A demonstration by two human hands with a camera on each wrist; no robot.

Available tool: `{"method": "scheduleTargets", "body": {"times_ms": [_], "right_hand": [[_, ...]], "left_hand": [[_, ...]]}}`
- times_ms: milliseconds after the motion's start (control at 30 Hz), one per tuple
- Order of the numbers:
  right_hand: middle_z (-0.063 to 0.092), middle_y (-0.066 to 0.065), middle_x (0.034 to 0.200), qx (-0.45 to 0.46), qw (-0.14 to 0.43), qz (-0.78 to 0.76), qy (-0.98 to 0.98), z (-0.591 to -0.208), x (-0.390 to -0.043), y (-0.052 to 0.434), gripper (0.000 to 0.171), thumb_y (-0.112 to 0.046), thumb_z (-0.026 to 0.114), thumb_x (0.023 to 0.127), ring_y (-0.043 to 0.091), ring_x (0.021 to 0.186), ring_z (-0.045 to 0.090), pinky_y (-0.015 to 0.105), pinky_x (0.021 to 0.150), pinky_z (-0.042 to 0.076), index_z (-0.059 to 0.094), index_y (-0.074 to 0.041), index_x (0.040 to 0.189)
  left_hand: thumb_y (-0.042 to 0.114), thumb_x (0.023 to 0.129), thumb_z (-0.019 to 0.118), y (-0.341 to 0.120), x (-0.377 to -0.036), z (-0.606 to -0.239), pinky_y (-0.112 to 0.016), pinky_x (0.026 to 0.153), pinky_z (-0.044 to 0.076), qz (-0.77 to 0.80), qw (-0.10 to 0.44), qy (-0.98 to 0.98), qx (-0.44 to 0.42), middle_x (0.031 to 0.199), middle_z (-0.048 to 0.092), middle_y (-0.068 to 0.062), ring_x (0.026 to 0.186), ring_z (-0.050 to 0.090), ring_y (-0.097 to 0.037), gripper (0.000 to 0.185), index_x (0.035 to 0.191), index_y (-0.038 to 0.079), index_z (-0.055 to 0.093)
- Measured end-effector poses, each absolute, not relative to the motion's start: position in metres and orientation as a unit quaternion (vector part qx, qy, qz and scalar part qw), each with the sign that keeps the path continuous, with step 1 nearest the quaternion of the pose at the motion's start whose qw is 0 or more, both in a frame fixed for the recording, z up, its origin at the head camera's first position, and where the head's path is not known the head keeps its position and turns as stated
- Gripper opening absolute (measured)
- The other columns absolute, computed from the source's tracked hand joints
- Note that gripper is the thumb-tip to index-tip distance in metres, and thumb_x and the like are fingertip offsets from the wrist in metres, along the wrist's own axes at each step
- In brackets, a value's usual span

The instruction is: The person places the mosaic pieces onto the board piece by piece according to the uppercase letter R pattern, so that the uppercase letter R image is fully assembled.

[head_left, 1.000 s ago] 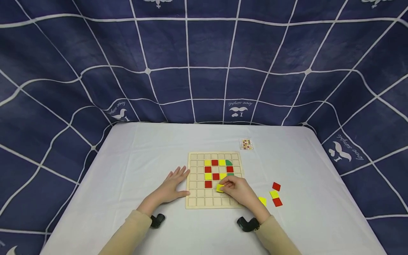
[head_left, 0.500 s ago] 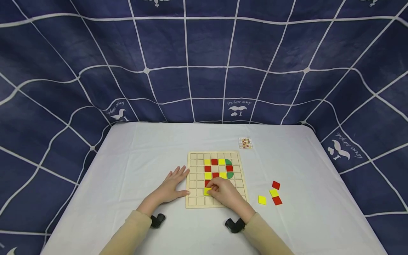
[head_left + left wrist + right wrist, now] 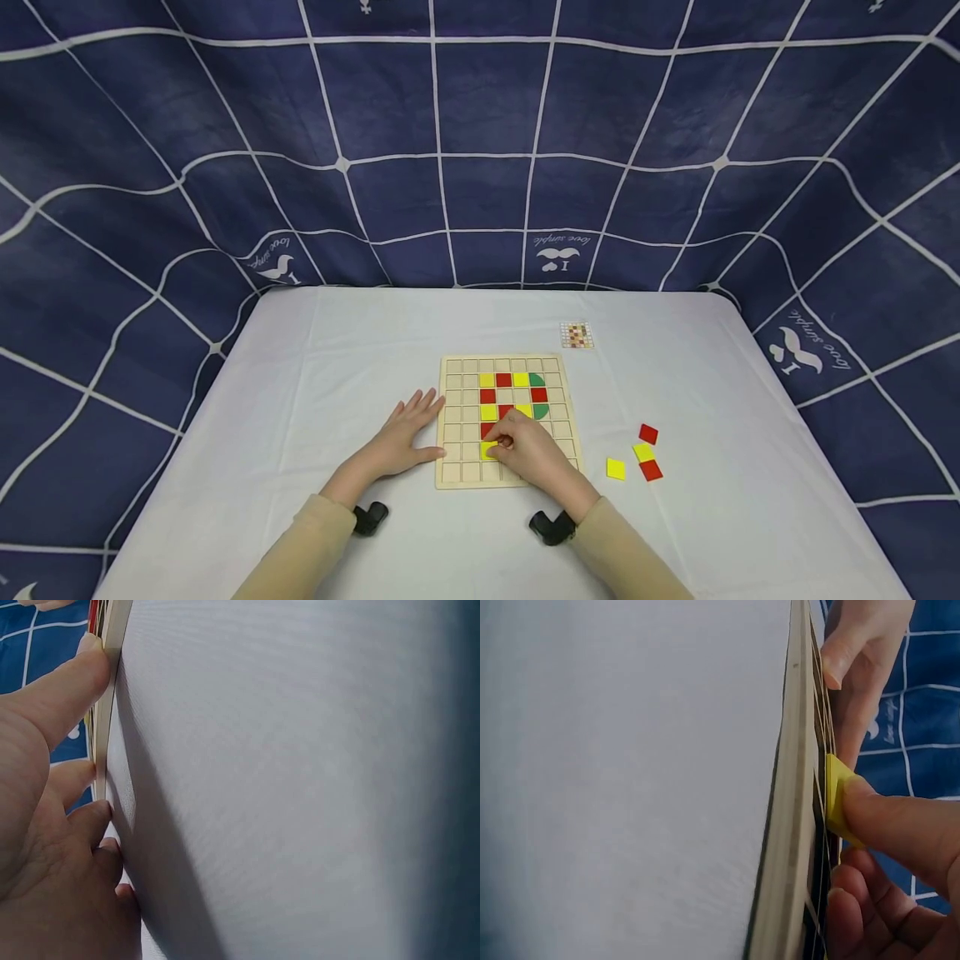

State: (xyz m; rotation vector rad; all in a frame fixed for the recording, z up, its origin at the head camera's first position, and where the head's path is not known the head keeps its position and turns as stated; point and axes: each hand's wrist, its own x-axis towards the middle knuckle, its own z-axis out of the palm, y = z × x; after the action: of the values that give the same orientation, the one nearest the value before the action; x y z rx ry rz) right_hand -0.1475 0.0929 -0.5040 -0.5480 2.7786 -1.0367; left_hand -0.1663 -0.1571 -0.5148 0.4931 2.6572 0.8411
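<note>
A wooden grid board point(image 3: 453, 473) lies on the table, with yellow and red square tiles and two green rounded tiles set in its cells. My right hand point(image 3: 527, 448) pinches a yellow tile point(image 3: 487, 451) at a cell below the left column of tiles. In the right wrist view that yellow tile point(image 3: 835, 787) stands tilted against the board, thumb on its face. My left hand point(image 3: 399, 437) rests at the board's left edge, fingers spread. The left wrist view shows its thumb point(image 3: 71, 686) and fingertips touching the board's side.
Right of the board lie loose tiles: a yellow one point(image 3: 616, 469), a red one point(image 3: 648, 434), another yellow one point(image 3: 643, 452) and a red one point(image 3: 651, 471) touching it. A small printed pattern card point(image 3: 577, 335) lies behind the board. A blue grid-patterned curtain point(image 3: 480, 200) surrounds the white table.
My right hand has moved left over the board with the yellow tile, from a middle cell to the left column, and stayed there since half a second ago. The left hand has not moved.
</note>
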Motion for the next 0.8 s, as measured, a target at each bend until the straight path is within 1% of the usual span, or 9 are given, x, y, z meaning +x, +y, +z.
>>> {"method": "scheduleTargets", "body": {"times_ms": [133,233,367,500,600,667,800], "right_hand": [[0.052,-0.009,0.080,-0.175,0.052,-0.339,0.923,-0.505,-0.146,0.092,0.010,-0.016,0.081,0.082,0.005,0.070,0.048,0.016,0.061,0.044,0.076,-0.016,0.090],[0.055,-0.009,0.081,-0.169,0.047,-0.340,0.924,-0.506,-0.146,0.092,0.010,-0.016,0.082,0.080,0.004,0.070,0.048,0.015,0.061,0.044,0.073,-0.016,0.085],[0.056,-0.009,0.081,-0.171,0.042,-0.335,0.925,-0.507,-0.146,0.094,0.010,-0.015,0.081,0.081,0.002,0.070,0.049,0.015,0.061,0.044,0.071,-0.017,0.081],[0.057,-0.011,0.082,-0.170,0.049,-0.337,0.925,-0.505,-0.144,0.101,0.005,-0.020,0.077,0.085,0.003,0.071,0.050,0.016,0.063,0.045,0.073,-0.017,0.086],[0.057,-0.012,0.082,-0.155,0.045,-0.348,0.923,-0.502,-0.144,0.113,0.008,-0.024,0.076,0.087,0.005,0.072,0.051,0.017,0.064,0.046,0.073,-0.016,0.089],[0.057,-0.012,0.081,-0.135,0.038,-0.360,0.922,-0.500,-0.144,0.124,0.009,-0.023,0.076,0.087,0.007,0.073,0.051,0.018,0.064,0.046,0.074,-0.016,0.091],[0.063,-0.007,0.087,-0.078,0.030,-0.388,0.918,-0.497,-0.145,0.154,0.006,-0.018,0.075,0.088,0.010,0.076,0.053,0.019,0.066,0.047,0.074,-0.017,0.093]], "left_hand": [[0.038,0.085,0.076,-0.158,-0.166,-0.516,-0.055,0.124,0.004,0.294,0.154,0.927,0.173,0.165,0.018,-0.011,0.154,0.005,-0.034,0.087,0.155,0.012,0.031],[0.038,0.085,0.075,-0.158,-0.167,-0.516,-0.055,0.124,0.004,0.293,0.156,0.927,0.174,0.165,0.018,-0.011,0.154,0.005,-0.033,0.087,0.155,0.012,0.031],[0.038,0.086,0.075,-0.158,-0.166,-0.516,-0.055,0.124,0.003,0.296,0.157,0.926,0.174,0.165,0.017,-0.011,0.154,0.005,-0.033,0.087,0.155,0.012,0.030],[0.038,0.085,0.075,-0.158,-0.166,-0.515,-0.055,0.124,0.003,0.297,0.157,0.926,0.173,0.165,0.017,-0.011,0.154,0.005,-0.033,0.087,0.155,0.012,0.031],[0.038,0.085,0.076,-0.158,-0.166,-0.516,-0.055,0.124,0.003,0.297,0.159,0.926,0.171,0.165,0.017,-0.011,0.154,0.005,-0.033,0.088,0.155,0.012,0.031],[0.039,0.085,0.075,-0.158,-0.166,-0.516,-0.054,0.124,0.003,0.294,0.160,0.927,0.171,0.165,0.017,-0.010,0.154,0.005,-0.033,0.088,0.156,0.013,0.030],[0.039,0.085,0.075,-0.159,-0.167,-0.518,-0.054,0.124,0.003,0.288,0.159,0.928,0.173,0.165,0.016,-0.010,0.154,0.005,-0.032,0.088,0.156,0.013,0.029]]}}
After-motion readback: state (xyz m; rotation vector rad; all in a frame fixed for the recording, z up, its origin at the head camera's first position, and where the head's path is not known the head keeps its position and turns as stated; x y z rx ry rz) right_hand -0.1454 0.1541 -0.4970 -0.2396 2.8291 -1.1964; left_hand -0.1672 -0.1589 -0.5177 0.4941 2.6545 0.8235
